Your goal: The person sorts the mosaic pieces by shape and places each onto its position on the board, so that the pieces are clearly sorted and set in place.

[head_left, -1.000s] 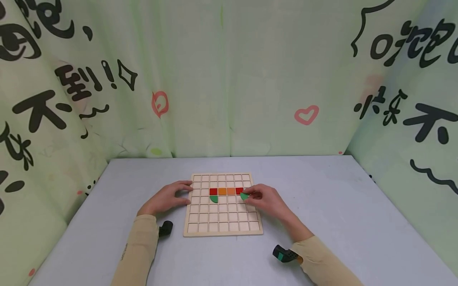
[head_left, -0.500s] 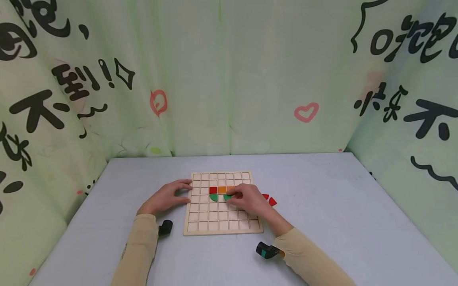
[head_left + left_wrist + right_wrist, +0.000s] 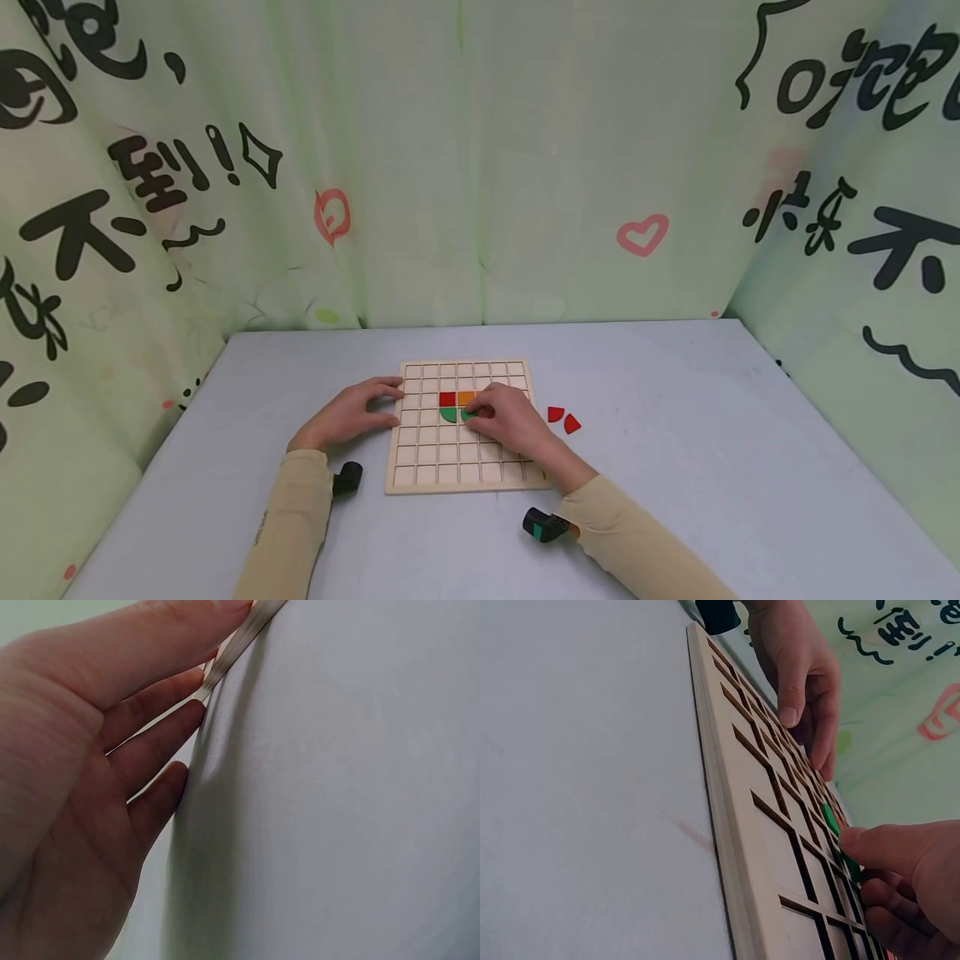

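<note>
Narrow, with thumb and fingertips drawn together, the right grip (image 3: 507,417) in the head view pinches a green piece (image 3: 467,414), partly covered by the fingers, over the gridded board (image 3: 448,454). It sits just beside a rounded green piece (image 3: 448,415) lying in a cell, and next below an orange square (image 3: 465,399); pinching it near one edge probably leaves the other edge free to meet the cell. A red square (image 3: 447,399) adjoins the orange one, each lying in its own cell, where the dividers would stop it drifting; what lies under the hand is hidden. Two red rounded pieces, one nearer the board (image 3: 555,413) and one farther off (image 3: 572,423), lie on the surface (image 3: 675,400) past the right rim, presumably left there to be within easy reach. At the opposite rim the left grip (image 3: 351,412) is wide, thumb and fingers spread along the edge, likely to steady the board against nudges. From the left wrist, relaxed fingers come up to that edge without curling round anything. From the right wrist, the thumb presses on green low over the grid; whether the held piece touches the board cannot be told.
</note>
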Demonstrator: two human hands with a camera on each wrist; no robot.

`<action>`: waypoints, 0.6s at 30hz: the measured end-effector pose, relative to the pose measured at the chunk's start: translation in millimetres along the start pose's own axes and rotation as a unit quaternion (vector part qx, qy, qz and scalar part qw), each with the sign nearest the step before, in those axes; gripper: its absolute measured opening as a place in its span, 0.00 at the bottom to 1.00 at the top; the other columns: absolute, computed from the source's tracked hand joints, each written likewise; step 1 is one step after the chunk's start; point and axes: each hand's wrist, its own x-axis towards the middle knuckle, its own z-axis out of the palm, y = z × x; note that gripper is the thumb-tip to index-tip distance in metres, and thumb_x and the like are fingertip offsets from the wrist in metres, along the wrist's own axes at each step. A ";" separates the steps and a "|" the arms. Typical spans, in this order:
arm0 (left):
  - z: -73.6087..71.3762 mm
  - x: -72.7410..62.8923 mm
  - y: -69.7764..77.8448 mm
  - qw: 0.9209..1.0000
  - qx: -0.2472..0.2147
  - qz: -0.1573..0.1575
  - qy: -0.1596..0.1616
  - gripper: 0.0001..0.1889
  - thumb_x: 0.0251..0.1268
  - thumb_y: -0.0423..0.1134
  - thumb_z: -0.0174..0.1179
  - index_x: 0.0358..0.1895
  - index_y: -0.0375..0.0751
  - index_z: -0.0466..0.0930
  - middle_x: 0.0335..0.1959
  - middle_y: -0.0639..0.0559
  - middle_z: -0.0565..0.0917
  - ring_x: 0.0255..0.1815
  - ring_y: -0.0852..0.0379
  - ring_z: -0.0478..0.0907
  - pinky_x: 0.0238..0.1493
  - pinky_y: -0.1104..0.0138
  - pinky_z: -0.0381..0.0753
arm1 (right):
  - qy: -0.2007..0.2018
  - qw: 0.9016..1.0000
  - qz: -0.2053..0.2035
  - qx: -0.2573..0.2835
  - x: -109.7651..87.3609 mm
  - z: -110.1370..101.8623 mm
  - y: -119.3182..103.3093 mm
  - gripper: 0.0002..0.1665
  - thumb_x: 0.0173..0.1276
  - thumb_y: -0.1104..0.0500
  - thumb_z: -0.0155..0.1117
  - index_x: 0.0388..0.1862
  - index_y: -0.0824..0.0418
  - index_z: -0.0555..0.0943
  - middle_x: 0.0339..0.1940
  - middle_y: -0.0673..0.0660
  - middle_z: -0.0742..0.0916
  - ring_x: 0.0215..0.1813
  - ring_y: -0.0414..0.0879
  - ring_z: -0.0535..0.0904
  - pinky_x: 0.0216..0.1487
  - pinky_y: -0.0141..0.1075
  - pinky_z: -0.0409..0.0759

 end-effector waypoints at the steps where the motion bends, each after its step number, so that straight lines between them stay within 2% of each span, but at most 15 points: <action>1: -0.1 -0.2 0.0 1.000 0.000 0.001 0.000 0.24 0.59 0.42 0.70 0.58 0.39 0.80 0.71 0.48 0.68 0.74 0.44 0.59 0.72 0.50 0.60 | 0.001 1.000 0.001 -0.004 0.3 0.3 -0.3 0.08 0.60 0.61 0.73 0.39 0.61 0.88 0.34 0.51 0.83 0.36 0.41 0.76 0.36 0.31 0.76; 9: -0.9 -1.8 0.4 1.000 0.000 0.004 -0.001 0.24 0.59 0.42 0.70 0.59 0.39 0.79 0.71 0.48 0.68 0.74 0.44 0.59 0.72 0.50 0.61 | 0.004 1.000 0.011 -0.020 1.4 3.5 0.1 0.08 0.61 0.60 0.73 0.40 0.58 0.88 0.35 0.50 0.82 0.34 0.40 0.73 0.34 0.30 0.73; 18: -0.5 -1.4 1.1 1.000 -0.001 0.002 -0.002 0.24 0.60 0.41 0.70 0.59 0.38 0.79 0.72 0.47 0.68 0.74 0.44 0.59 0.72 0.50 0.60 | 0.001 0.999 0.011 -0.033 0.0 4.8 -0.8 0.09 0.63 0.60 0.71 0.43 0.59 0.89 0.37 0.51 0.83 0.32 0.39 0.73 0.32 0.30 0.72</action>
